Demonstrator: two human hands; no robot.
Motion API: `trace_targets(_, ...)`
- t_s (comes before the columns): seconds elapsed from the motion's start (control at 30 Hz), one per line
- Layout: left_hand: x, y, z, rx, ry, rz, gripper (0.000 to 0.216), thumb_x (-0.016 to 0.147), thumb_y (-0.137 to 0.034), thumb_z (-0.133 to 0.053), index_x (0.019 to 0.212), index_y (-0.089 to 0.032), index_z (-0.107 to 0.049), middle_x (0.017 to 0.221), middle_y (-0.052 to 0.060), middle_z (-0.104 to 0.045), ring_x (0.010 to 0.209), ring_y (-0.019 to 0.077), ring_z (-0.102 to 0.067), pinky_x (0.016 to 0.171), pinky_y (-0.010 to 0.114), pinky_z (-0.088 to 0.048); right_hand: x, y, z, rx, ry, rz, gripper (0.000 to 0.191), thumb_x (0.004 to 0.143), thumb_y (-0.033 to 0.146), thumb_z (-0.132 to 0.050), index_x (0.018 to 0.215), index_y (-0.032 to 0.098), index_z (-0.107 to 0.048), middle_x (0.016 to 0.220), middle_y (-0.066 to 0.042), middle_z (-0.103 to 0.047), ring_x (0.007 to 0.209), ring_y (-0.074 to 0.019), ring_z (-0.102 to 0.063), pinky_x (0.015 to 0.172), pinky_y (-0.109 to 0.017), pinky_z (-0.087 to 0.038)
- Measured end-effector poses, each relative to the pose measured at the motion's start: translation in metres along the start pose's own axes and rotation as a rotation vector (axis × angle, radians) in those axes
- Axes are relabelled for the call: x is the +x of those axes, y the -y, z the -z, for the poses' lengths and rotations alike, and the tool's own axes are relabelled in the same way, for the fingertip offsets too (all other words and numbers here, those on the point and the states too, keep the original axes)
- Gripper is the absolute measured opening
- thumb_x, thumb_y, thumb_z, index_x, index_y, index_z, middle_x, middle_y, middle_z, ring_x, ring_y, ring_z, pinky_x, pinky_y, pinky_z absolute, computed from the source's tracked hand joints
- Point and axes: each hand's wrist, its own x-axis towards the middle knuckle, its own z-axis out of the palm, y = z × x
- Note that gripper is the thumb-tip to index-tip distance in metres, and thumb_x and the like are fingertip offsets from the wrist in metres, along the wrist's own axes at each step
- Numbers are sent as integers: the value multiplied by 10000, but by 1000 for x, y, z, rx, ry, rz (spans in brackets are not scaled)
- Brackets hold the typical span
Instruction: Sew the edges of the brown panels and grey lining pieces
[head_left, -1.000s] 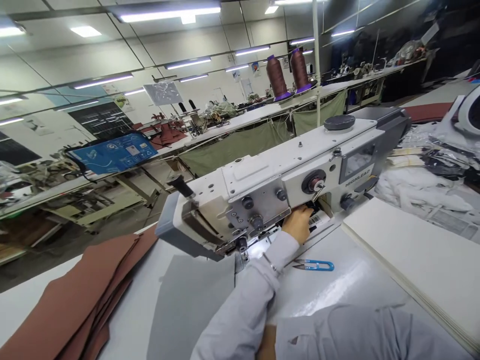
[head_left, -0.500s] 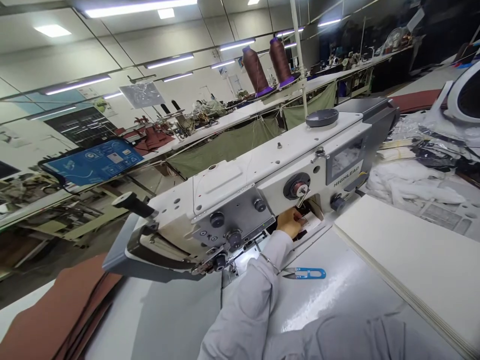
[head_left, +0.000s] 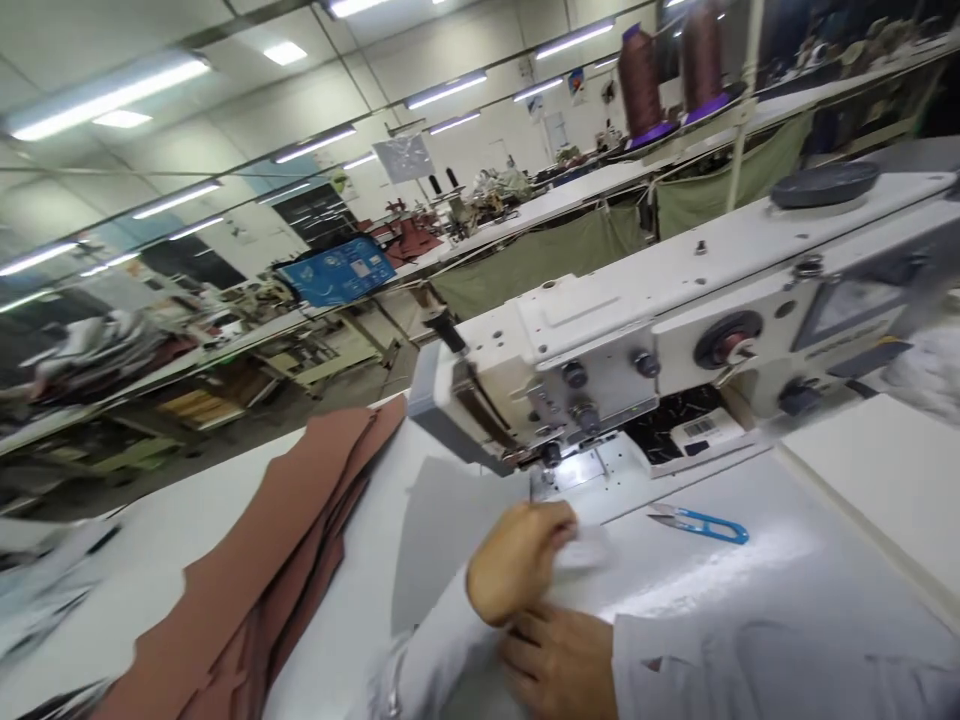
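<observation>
My left hand (head_left: 517, 560) is closed in a pinch on a small white piece (head_left: 589, 552), blurred, just in front of the needle area of the white sewing machine (head_left: 675, 300). My right hand (head_left: 562, 665) lies on the table (head_left: 750, 600) right below the left wrist, fingers stretched out toward the left sleeve and holding nothing I can see. A grey fabric piece (head_left: 442, 520) lies under the machine head, left of both hands. Blue thread snips (head_left: 705, 523) rest on the table to the right of my left hand.
A stack of brown leather pieces (head_left: 285, 560) lies at the left. A tray with a barcoded white label (head_left: 701, 430) sits under the machine arm. White boards (head_left: 885, 480) lie at the right. Two brown thread cones (head_left: 641, 70) stand behind, with other workbenches beyond.
My left hand has pulled back from under the machine arm to the table in front of the needle, now pinching a small white piece. The view has swung left.
</observation>
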Motion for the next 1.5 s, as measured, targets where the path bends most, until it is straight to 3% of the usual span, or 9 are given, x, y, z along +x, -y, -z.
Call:
trace_targets(0.07,-25,47,0,60,-47,198,185,829,-143,-399,791,-184,-576,742,20,-626,689,159,-575,638,257,-429,2,8,1,-28,-51,110,185,875,176,-433,842,97,-597,1007,-90,-576,978,-226,-510,849,-361,-452)
trace_targets(0.13,-38,84,-11,119,-118,274,173,821,-139,-409,814,-164,-580,794,49,-627,735,183,-577,673,294,-446,1,14,6,-50,-92,149,220,876,160,-402,841,87,-606,1037,-90,-581,996,-236,-505,877,-365,-445)
trace_targets(0.2,-43,106,-29,185,-257,240,183,807,-134,-431,909,-145,-583,913,92,-616,842,218,-567,740,355,-458,-2,19,11,-47,-112,141,239,889,160,-383,850,99,-610,1054,-64,-587,1008,-216,-505,902,-349,-437)
trace_targets(0.27,-45,114,-49,222,-414,85,246,805,-102,-413,989,-137,-573,1020,118,-595,951,238,-538,815,409,-451,-6,23,11,-59,-150,120,239,890,142,-386,815,115,-611,1043,-42,-599,1020,-201,-504,920,-337,-428)
trace_targets(0.37,-53,112,-72,161,-518,-164,295,822,-62,-361,1011,-138,-574,1074,107,-599,1040,215,-515,887,395,-454,-10,26,5,-89,-179,114,224,884,127,-411,780,132,-610,1025,-27,-610,1031,-194,-503,931,-341,-421)
trace_targets(0.43,-59,110,-79,115,-519,-198,284,839,-85,-377,1052,-128,-560,1122,111,-587,1096,211,-496,912,378,-460,-13,26,1,-95,-158,116,225,887,128,-408,787,138,-610,1041,-23,-605,1041,-189,-499,938,-339,-418)
trace_targets(1.03,-61,103,-78,141,-448,-139,347,857,-86,-338,1179,-115,-465,1272,129,-478,1232,222,-378,975,418,-428,-10,27,2,-85,-164,84,237,884,113,-390,805,156,-610,1010,-10,-616,1024,-166,-506,972,-309,-372)
trace_targets(1.23,-60,99,-73,138,-414,-114,346,823,-66,-355,1139,-109,-492,1262,104,-492,1212,228,-389,978,402,-423,11,-8,11,-165,-40,-196,317,802,94,-368,1046,96,-570,1138,-143,-527,1159,-278,-381,975,-479,-328)
trace_targets(1.5,-57,80,-84,102,-417,-34,370,769,-64,-380,1118,-106,-495,1258,102,-489,1199,233,-381,1005,435,-372,4,-38,11,-181,117,-144,189,774,23,-417,787,120,-580,1054,-118,-539,1164,-252,-368,994,-439,-314)
